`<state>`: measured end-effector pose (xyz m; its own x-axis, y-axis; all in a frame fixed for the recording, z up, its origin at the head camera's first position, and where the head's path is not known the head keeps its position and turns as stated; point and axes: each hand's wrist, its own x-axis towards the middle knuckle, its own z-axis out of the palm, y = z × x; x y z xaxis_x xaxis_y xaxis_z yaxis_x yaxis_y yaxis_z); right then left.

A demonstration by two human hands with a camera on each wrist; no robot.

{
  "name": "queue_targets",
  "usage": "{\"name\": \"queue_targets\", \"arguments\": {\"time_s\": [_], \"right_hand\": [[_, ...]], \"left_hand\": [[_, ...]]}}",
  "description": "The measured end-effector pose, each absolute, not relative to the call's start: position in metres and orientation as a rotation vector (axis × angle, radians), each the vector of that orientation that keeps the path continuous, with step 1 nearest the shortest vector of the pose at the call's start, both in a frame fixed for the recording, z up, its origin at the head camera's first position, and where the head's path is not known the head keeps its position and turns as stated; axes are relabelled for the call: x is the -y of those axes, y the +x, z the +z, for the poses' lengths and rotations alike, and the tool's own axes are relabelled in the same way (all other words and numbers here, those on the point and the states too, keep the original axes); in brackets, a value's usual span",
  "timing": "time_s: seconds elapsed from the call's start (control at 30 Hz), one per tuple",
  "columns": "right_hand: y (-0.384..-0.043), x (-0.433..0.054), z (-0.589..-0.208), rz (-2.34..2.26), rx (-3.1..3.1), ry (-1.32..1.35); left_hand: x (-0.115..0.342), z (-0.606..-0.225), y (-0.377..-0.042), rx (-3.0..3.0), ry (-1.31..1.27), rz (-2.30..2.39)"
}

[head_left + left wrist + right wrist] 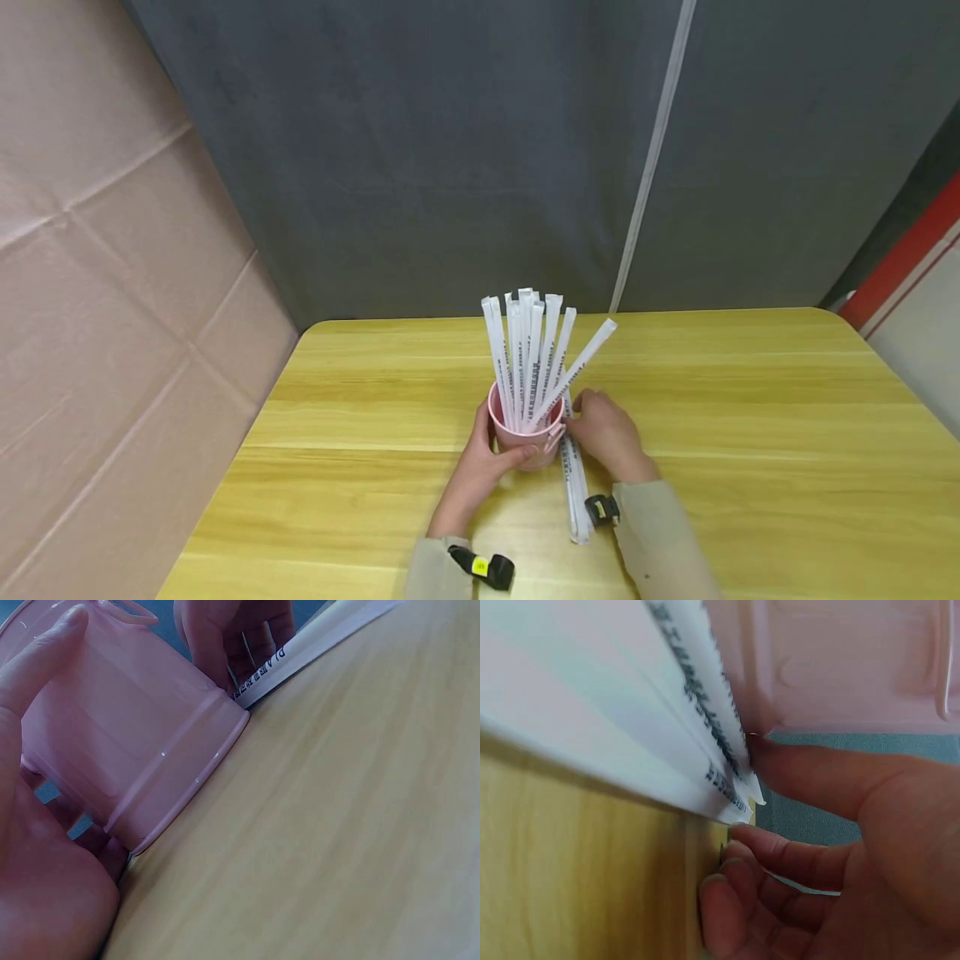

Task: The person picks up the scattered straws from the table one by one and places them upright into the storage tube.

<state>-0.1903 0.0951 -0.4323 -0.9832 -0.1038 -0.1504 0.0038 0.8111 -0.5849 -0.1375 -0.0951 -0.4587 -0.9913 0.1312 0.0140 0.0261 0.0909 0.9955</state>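
A pink plastic cup (517,442) with a small handle stands on the table, and several paper-wrapped straws (528,358) rise out of it. One of these leans far to the right. My left hand (480,471) grips the cup from the left, its thumb (56,656) across the near side. Right of the cup, more wrapped straws (573,487) lie lengthwise on the table. At their far end my right hand (611,433) pinches them between thumb (802,769) and index finger, with the other fingers curled in below. Dark print runs along the white wrappers.
The wooden table (750,400) extends to both sides of the hands. A dark grey partition (450,167) stands behind its back edge, and a pinkish covered wall (112,292) rises on the left. Each wrist wears a black strap (487,569).
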Motion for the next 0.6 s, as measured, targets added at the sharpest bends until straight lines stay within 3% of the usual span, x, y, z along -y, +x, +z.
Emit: {"name": "queue_targets", "arguments": {"time_s": [0.6], "right_hand": [[-0.1862,-0.0944,-0.4338,-0.955,-2.720,-0.036]], "left_hand": [[0.0959,-0.4660,-0.1408,-2.291,0.150,2.029]]}}
